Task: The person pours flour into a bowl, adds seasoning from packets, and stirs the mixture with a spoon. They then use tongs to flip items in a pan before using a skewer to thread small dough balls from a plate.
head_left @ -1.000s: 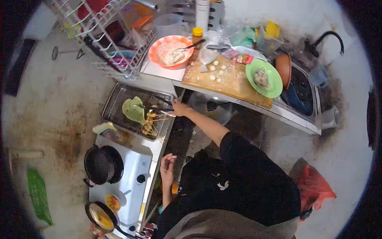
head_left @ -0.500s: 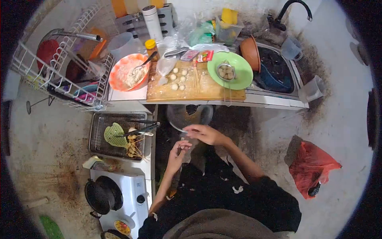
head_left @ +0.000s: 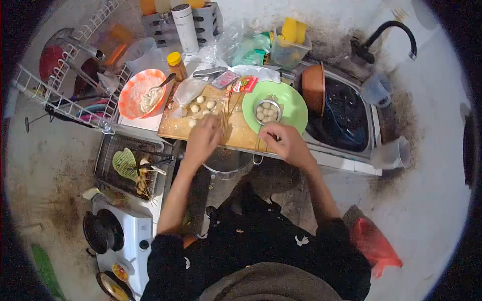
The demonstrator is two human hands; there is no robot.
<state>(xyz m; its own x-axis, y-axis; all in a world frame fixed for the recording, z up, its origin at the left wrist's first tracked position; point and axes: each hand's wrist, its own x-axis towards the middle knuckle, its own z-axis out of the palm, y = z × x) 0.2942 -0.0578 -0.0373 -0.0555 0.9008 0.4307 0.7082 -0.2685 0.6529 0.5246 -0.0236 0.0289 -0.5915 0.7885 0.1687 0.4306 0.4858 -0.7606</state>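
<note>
My left hand [head_left: 203, 138] is over the front of the wooden board [head_left: 175, 131], its blurred fingers pointing down beside pale round balls [head_left: 195, 108] and a bundle of thin wooden skewers [head_left: 225, 113]. What it touches, if anything, is hidden. Near the front rim of a green plate [head_left: 297, 111], my right hand [head_left: 285, 143] has its fingers loosely bent, with a gap between thumb and forefinger. Nothing shows in it. A wire strainer [head_left: 258, 159] rests on the plate, holding several greyish balls [head_left: 267, 110]; its handle reaches past the board's edge, just left of my right hand.
An orange-red bowl [head_left: 131, 95] of pale dough with a spoon stands at the left. A sink [head_left: 346, 145] lies right of the plate. Below left are a wire-basket tray [head_left: 108, 170] with skewered food and a stove [head_left: 133, 226] with a black pan [head_left: 108, 228].
Both hands have moved from in front of my body up to the counter and apart, the left to the board, the right to the plate. The view has shifted too.
</note>
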